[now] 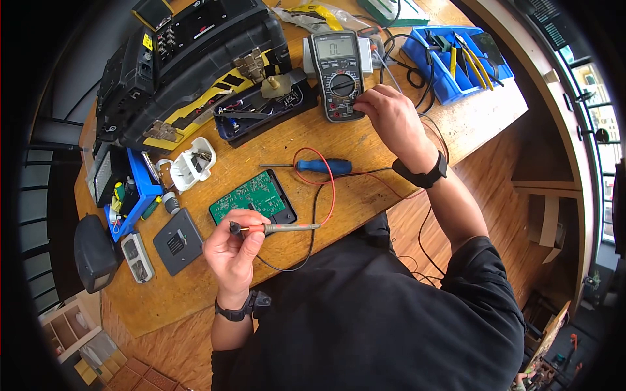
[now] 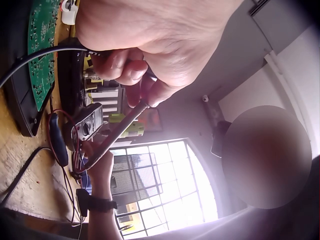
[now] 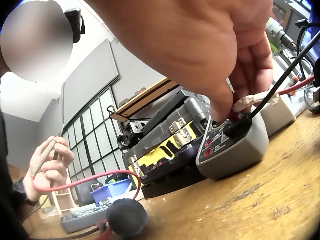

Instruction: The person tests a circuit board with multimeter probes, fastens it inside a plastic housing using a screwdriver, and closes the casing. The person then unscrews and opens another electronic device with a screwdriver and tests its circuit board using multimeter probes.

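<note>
The multimeter [image 1: 340, 75] is resting on the desk [image 1: 365, 195] toward the right side, beyond the middle, its screen showing "OL" and a pale box [image 1: 366, 57] showing behind it. At the desk's left edge, a blue bin [image 1: 145, 195] is holding small items, with a grey plate [image 1: 177, 241] lying near it. A white tray [image 1: 186, 171] is sitting to the right of the bin, and a large black case [image 1: 215, 52] is standing along the far side. Nearer the front edge, the left hand [image 1: 231, 260] is holding the red probe [image 1: 290, 228] and the black probe [image 1: 235, 228], its grip drawn nearly closed, thumb against fingers. Just beyond it, a green circuit board [image 1: 251, 199] is lying in a dark shell [image 1: 287, 212]. Farther right, a blue screwdriver [image 1: 324, 166] is lying flat, the red lead [image 1: 333, 195] looping across it. The right hand [image 1: 394, 120] is reaching to the multimeter's lower right corner, its grip almost closed, thumb and fingers pinching the taped plug [image 3: 256, 99] at the jacks, the black plug [image 3: 237, 126] sitting just beside. Near the desk's right end, a blue tray [image 1: 450, 85] is holding yellow-handled pliers [image 1: 479, 68].
</note>
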Demonstrator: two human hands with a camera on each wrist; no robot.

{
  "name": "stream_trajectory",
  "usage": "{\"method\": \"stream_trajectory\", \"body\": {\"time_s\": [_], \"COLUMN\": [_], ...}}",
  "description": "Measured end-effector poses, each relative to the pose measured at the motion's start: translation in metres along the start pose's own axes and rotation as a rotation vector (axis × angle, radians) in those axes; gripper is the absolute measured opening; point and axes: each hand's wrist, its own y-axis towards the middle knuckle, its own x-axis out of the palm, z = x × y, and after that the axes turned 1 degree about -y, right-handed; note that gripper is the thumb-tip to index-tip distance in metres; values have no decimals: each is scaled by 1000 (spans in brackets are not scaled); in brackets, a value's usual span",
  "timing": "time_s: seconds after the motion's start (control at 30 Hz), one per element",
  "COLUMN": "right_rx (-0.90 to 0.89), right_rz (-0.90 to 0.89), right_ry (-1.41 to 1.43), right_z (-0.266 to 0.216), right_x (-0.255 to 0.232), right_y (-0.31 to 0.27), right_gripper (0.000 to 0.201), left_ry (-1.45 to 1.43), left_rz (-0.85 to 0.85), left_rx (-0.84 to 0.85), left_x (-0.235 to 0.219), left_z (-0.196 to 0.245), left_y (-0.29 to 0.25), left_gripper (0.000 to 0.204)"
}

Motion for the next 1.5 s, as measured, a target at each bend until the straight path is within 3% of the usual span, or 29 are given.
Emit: {"method": "stream_trajectory", "body": {"time_s": [0.53, 0.67, 0.7, 0.83, 0.87, 0.93, 0.97, 1.1, 1.23, 1.33, 1.5], "right_rx": [-212, -221, -228, -226, -203, -137, -184, -38, -21, -59, -134], "right_rz": [-56, 153, 95, -224, -333, -296, -169, -56, -74, -84, -12], "right_ry": [-116, -138, -27, 654, 731, 801, 814, 704, 672, 660, 627], "right_z": [2, -40, -62, -133, -148, -164, -165, -162, -157, -160, -158], "right_x": [-8, -15, -27, -24, -24, -11, -4, -1, 4, 0, 4], "right_y": [1, -11, -17, -52, -56, -67, -64, -58, -59, -59, -60], "right_gripper": [7, 33, 52, 64, 57, 51, 48, 27, 29, 28, 32], "left_ry": [-4, 0, 15, 85, 88, 140, 201, 235, 561, 724, 731], "left_rz": [-28, 17, 10, -40, -42, -61, -63, 93, -13, 31, 51], "left_rx": [34, 30, 31, 65, 64, 37, 40, 15, 165, 210, 161], "left_x": [0, 9, 10, 14, 15, 17, 16, 22, 15, 23, 29], "left_z": [-1, 5, 7, 4, 3, 2, 2, 3, 0, 4, 9], "left_y": [-4, -2, -1, 6, 8, 10, 10, 6, 10, 15, 13], "left_gripper": [16, 18, 17, 15, 15, 17, 17, 26, 26, 22, 21]}}
